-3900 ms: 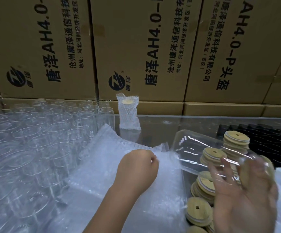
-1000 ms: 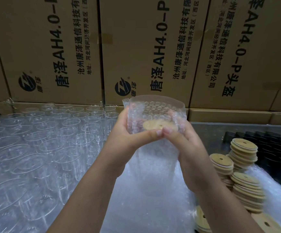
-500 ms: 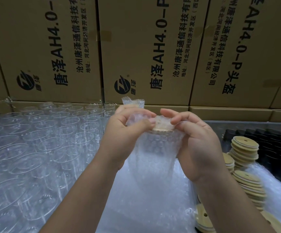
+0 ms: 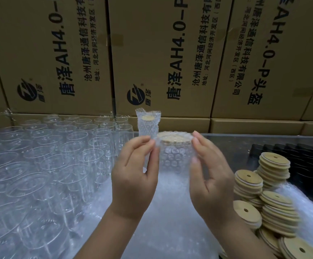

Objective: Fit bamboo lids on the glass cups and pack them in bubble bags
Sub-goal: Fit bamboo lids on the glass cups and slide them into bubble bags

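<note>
A glass cup with a bamboo lid sits inside a bubble bag, held up between both hands above the pile of bubble bags. My left hand pinches the bag's left side near the top. My right hand grips its right side, thumb in front and fingers behind. The bag's top is folded down over the lid. A second packed cup stands upright behind. Several bare glass cups fill the left. Stacks of bamboo lids lie at the right.
A wall of printed cardboard boxes closes off the back. A black tray lies at the far right behind the lids. The glass cups stand close together right up to my left arm.
The cup went into the bubble bag. The bag's open top was folded down over the lid, and my hands shifted from the top to the bag's sides.
</note>
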